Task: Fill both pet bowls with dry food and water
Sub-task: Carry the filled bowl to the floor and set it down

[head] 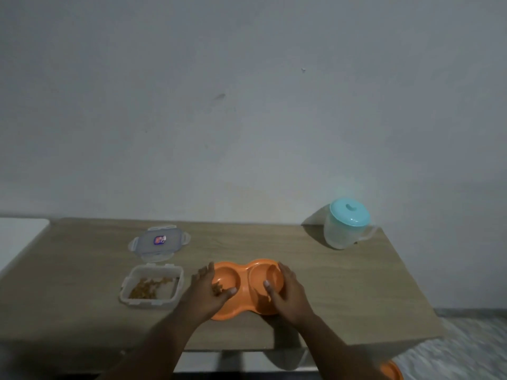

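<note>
Your left hand, palm up and loosely cupped, holds a small heap of dry food over the left well of the orange double pet bowl at the wooden table's near edge. Your right hand rests over the bowl's right well, fingers curled together; whether it pinches any kibble, you cannot tell. At nine o'clock from the bowl sits the open food container, partly filled, its clear lid lying at eleven o'clock. The teal-lidded water jug stands well apart at two o'clock.
</note>
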A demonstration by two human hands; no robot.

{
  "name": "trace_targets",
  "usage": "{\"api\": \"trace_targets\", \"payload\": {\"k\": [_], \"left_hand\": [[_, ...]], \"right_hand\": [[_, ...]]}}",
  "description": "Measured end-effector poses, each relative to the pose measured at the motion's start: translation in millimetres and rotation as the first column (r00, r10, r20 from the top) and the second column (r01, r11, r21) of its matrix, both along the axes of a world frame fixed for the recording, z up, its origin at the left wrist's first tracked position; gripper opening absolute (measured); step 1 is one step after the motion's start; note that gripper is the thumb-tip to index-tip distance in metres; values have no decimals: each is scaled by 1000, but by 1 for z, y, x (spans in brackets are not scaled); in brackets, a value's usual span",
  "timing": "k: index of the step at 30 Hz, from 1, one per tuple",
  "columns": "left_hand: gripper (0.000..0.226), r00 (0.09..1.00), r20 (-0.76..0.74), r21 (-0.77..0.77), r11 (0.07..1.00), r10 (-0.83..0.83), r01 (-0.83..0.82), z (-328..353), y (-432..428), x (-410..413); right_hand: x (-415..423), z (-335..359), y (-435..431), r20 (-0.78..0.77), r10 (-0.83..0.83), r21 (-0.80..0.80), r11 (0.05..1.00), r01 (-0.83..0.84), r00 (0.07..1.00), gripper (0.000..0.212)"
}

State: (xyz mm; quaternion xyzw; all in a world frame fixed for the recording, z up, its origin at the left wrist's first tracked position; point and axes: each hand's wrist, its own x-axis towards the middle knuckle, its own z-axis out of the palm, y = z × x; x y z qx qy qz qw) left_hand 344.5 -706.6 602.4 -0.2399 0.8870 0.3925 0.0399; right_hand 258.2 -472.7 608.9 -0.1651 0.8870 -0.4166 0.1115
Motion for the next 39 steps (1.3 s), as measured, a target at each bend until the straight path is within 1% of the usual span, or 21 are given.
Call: {"api": "trace_targets", "payload": {"k": [2,4,6,10,12,17,21,23,28,32,33,35,37,39], "left_hand": [[130,1000,8,-1,1000,17,-17,-8,-2,4],[130,1000,2,-14,999,29,-29,-14,-3,9],[125,999,5,-21,999,37,-37,-21,-6,13],[107,1000,-14,-25,1000,4,-4,-23,-7,20],[105,1000,-10,-35,999,-10,10,-25,-8,21],[115,999,17,-22,999,38,-37,-40,-13,20],[110,997,-29,28,998,65,-64,-48,-13,21],[109,996,-39,40,996,82,-80,-45,-11,21],[88,985,-134,197,977,108,-81,-8,19,15],[66,976,-180,202,976,122,-85,3,41,4],[65,976,-181,194,977,120,-84,4,46,0],[71,975,-178,157,982,132,-105,6,57,-10],[79,979,-183,126,989,94,-71,9,69,-22],[76,979,-192,134,990,68,-43,10,81,-33]], "right_hand": [[3,-8,1,-3,-14,12,1000,14,1000,88],[4,-12,1,-7,-33,12,999,33,999,96],[2,-17,1,-8,-39,10,999,39,999,97],[-1,-21,2,5,-23,52,998,22,1000,73],[0,-17,1,13,-16,80,997,15,1000,65],[-6,-26,2,40,-26,119,993,21,999,68],[-9,-24,2,28,-11,140,990,7,1000,56],[-12,-25,4,13,3,139,990,-5,1000,54],[-22,-23,18,1,44,132,990,-44,999,54],[-33,-15,40,-34,49,134,990,-45,998,56],[-37,-13,46,-43,41,132,991,-35,998,57],[-43,-7,60,-60,16,132,991,-8,998,56],[-47,3,79,-74,-18,137,990,28,997,55],[-52,13,96,-89,-49,150,987,61,995,56]]}}
